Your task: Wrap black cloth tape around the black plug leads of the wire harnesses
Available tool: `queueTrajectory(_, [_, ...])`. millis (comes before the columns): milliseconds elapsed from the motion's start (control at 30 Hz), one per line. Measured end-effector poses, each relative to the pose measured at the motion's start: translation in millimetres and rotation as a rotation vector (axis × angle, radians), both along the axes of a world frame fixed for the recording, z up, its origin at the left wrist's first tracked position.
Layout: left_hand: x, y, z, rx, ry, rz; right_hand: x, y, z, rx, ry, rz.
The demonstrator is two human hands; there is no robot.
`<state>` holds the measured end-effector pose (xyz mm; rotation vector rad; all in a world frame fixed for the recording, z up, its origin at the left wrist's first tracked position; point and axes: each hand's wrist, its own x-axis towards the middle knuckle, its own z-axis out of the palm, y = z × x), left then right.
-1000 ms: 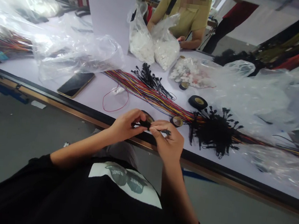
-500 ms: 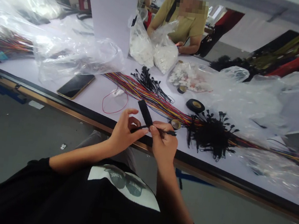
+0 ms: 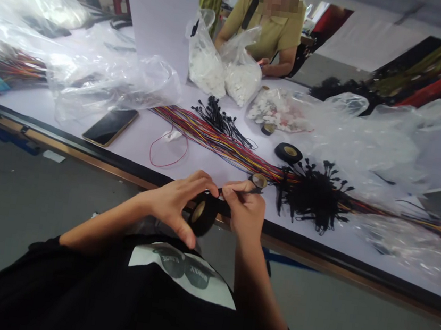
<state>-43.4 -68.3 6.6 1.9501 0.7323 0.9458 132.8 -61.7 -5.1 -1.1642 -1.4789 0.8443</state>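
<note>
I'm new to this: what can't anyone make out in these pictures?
All in the head view:
Part of the black cable: hidden by the right hand.
Part of the tape roll: behind the left hand.
Where the wires lead leftward: under crumpled plastic.
White pieces: too small to identify through their bags.

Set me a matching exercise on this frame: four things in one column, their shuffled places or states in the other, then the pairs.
Things
1. Left hand
2. Right hand
3. Phone
4. Two bags of white pieces

Places or states
A. Lying flat on the table, screen dark
B. Thumb and fingers spread apart beside a roll of black tape
C. On the table in front of a person in a yellowish shirt
D. Fingers pinched on a thin black lead

Pairs: 1-B, 2-D, 3-A, 4-C
</note>
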Motion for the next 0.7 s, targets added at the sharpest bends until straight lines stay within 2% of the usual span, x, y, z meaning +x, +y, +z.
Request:
queueTrajectory(33, [1.2, 1.3, -2.0, 0.037, 0.021, 0.062, 0.5, -2.1, 2.5, 0.067, -0.041, 0.016])
queueTrajectory(100, [7.3, 4.4, -8.2, 0.122, -0.004, 0.302, 0.0, -6.7, 5.7, 0.192, -0.07, 0.029])
queueTrajectory(133, [11.4, 5.7, -11.5, 0.174, -0.022, 0.381, -0.8, -8.7, 6.0, 0.227, -0.071, 0.016])
queueTrajectory(233, [22.6, 6.7, -17.8, 0.302, -0.078, 0.447, -4.3, -12.0, 3.4, 0.185, -0.073, -0.028])
queueTrajectory(333, [29.2, 2.5, -16.8, 0.264, -0.151, 0.471, -6.9, -10.9, 1.1, 0.098, -0.109, 0.009])
queueTrajectory(400, [31.0, -0.7, -13.0, 0.105, -0.222, 0.505, -7.6, -9.3, 1.3, 0.143, -0.14, -0.033])
queueTrajectory(500, [29.9, -0.6, -5.8, -0.289, -0.424, 0.48, -7.4, -8.7, 2.7, 0.247, -0.171, -0.09])
queueTrajectory(533, [28.7, 1.0, -3.8, -0.43, -0.479, 0.411, -7.5, -9.3, 3.0, 0.253, -0.177, -0.07])
queueTrajectory(600, [25.8, 5.0, -2.0, -0.671, -0.517, 0.194, -8.1, -10.9, 2.6, 0.22, -0.173, -0.013])
queueTrajectory(667, [23.3, 7.4, -2.8, -0.799, -0.503, 0.023, -9.1, -11.7, 0.5, 0.148, -0.12, -0.002])
queueTrajectory(700, [22.1, 7.3, -3.7, -0.808, -0.506, -0.012, -9.4, -11.2, -1.3, 0.103, -0.069, -0.011])
